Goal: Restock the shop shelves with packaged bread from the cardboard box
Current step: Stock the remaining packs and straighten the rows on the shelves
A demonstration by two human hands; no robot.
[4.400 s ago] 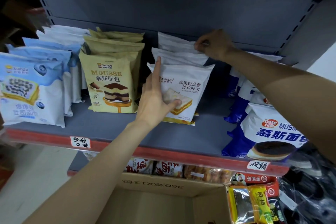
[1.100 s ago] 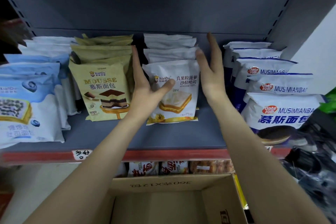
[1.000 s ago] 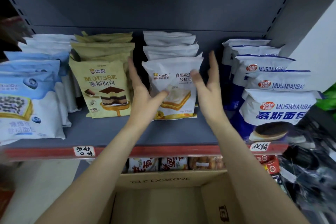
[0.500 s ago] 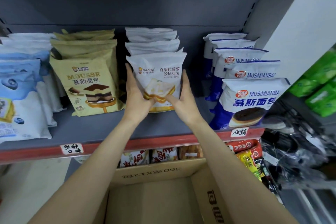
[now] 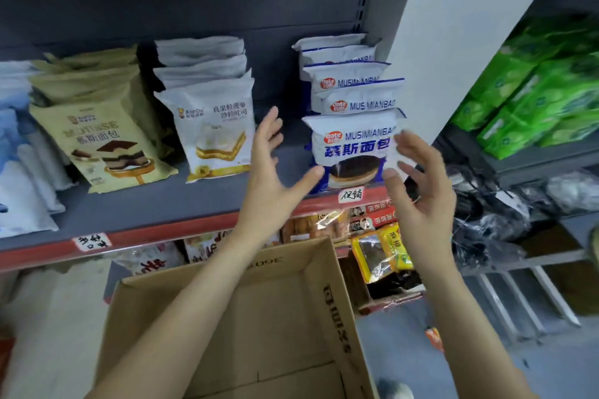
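Observation:
On the grey shelf (image 5: 181,194) stand rows of packaged bread: tan mousse bags (image 5: 97,142), white toast bags (image 5: 214,126) and blue-and-white bags (image 5: 353,142) at the right end. My left hand (image 5: 272,172) and my right hand (image 5: 418,178) are raised with fingers spread, one on each side of the front blue-and-white bag. Neither holds anything, and the left does not touch it. Whether the right fingertips touch the bag's edge I cannot tell. The cardboard box (image 5: 337,301) sits open below my forearms, its visible inside bare.
Blue blueberry bread bags (image 5: 19,172) fill the shelf's left end. Snack packets (image 5: 379,249) lie on the lower shelf behind the box. Green packs (image 5: 538,100) sit on a neighbouring shelf at right, with black plastic-wrapped goods (image 5: 505,214) under them.
Both hands have let go of the front white toast bag and moved right to flank the front blue-and-white bag. The view has swung right as well.

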